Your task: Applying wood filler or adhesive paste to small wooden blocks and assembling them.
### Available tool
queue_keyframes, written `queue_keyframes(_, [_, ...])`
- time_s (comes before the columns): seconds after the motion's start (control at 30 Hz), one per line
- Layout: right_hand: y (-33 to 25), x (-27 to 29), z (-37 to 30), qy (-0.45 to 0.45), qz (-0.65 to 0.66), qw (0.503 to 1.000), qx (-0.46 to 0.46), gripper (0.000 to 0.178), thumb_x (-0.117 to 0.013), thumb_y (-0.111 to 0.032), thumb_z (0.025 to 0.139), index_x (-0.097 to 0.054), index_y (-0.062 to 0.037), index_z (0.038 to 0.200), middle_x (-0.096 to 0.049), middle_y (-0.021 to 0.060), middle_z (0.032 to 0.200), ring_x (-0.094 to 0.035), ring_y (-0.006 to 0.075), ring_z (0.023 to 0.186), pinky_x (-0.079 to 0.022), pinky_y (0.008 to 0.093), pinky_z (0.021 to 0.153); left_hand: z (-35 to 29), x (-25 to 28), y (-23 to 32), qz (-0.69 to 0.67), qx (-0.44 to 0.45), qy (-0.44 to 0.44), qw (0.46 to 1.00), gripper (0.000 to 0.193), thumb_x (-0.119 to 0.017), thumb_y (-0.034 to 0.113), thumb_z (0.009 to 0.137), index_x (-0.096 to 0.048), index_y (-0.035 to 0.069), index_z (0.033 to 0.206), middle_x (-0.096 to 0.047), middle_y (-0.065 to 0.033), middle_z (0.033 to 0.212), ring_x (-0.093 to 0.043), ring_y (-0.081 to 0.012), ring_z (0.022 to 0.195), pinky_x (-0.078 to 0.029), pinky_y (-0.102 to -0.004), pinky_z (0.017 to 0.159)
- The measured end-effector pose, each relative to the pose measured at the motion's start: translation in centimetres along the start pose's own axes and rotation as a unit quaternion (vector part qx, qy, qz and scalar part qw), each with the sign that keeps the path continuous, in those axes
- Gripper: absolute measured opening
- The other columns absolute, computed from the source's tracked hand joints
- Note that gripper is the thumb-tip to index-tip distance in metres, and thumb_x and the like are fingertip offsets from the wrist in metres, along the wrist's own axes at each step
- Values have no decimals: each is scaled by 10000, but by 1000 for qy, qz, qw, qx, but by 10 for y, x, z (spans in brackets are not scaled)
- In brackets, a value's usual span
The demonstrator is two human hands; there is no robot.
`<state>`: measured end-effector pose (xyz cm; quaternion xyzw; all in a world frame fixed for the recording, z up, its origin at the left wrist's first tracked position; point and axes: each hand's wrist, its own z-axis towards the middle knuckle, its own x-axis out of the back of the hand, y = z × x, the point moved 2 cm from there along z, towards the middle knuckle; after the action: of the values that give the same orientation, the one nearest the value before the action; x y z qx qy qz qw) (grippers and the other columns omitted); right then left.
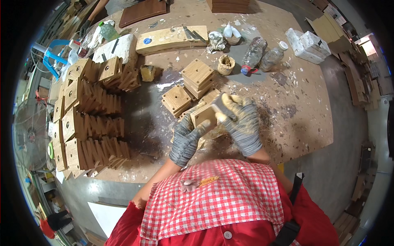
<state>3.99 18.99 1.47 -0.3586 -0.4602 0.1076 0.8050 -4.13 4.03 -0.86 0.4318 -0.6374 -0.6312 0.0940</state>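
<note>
My left hand [184, 141], in a grey knit glove, is closed round a small square wooden plate [202, 116] held tilted over the table. My right hand [246, 125], gloved the same way, grips a flat grey piece that looks like a sanding pad [221, 108] and presses it to the plate's right edge. The fingers partly hide the pad. Just beyond my hands stand a taller stack of square wooden plates [198, 73] with drilled holes and a lower stack [176, 99]. More plates lie partly hidden behind my hands.
Long rows of similar plates [104, 125] fill the table's left side. Farther back are wooden boards [172, 39], a brown lump [147, 73], a small round pot [226, 64], plastic bottles [274, 56] and a white wrapped bundle [308, 45]. Another person's arm [96, 11] shows at the far left.
</note>
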Motion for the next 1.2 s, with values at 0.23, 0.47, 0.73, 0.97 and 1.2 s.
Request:
queue_keyframes(0.23, [40,16,2,36,235,965,-111,484,-730,-163,733,-581,-36,1175,-552,115,1086,-540,200,1017,-447,310,879,8,17,7,39,38,20,998,446,-663,215,823,-524,-7,1184,-638,-81,995,-621,-156,859,-521,-293,756])
queue_keyframes(0.47, [5,30,13,-55,94,991,75,469,-702,-163,744,-583,-105,1194,-539,56,1214,-506,231,1091,-422,337,946,13,18,15,110,117,35,986,462,-645,360,825,-565,13,1118,-636,-74,932,-617,-141,798,-515,-273,656])
queue_keyframes(0.73, [4,24,1,-124,59,982,129,426,-671,-158,750,-594,-136,1169,-528,65,1197,-471,260,1119,-407,371,949,20,31,5,198,-106,14,974,399,-618,203,855,-540,51,1216,-617,-135,1084,-583,-183,1029,-473,-316,856])
queue_keyframes(0.97, [-3,25,-16,-130,-6,975,179,404,-661,-181,757,-607,-145,1155,-532,75,1181,-506,270,1075,-410,372,933,24,47,7,432,-138,-26,891,555,-623,-34,746,-543,162,1259,-589,-153,1151,-579,-230,1032,-447,-347,890])
queue_keyframes(1.2, [-9,34,15,-39,34,993,108,459,-683,-138,717,-604,-134,1169,-536,77,1171,-491,274,1072,-397,371,944,29,42,11,366,-130,-118,914,682,-585,-116,664,-550,209,1262,-598,-155,1124,-583,-246,944,-471,-338,839])
